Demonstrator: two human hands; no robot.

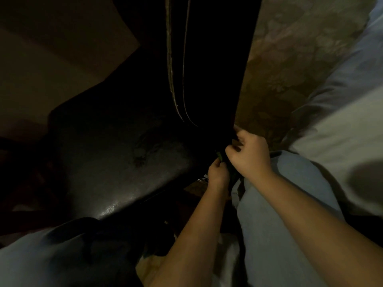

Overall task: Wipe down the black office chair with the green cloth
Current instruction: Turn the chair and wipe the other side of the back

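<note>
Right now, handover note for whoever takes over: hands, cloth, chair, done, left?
Left hand: fingers pinch the green cloth.
Right hand: fingers curled, apparently gripping the same cloth; it is dark there.
Both are at the right edge of the black office chair, where seat meets back.
Done: unclear; the seat front shows a sheen.
Left: probably wiping the back and seat.

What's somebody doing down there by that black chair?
A person is up close to the black office chair, working at the spot where the seat meets the back. The left hand grips a bunched green cloth right against the chair's edge. The right hand is beside it with its fingers curled, but it is too dark to tell what it holds. The person's jeans are right under the arms.
</note>
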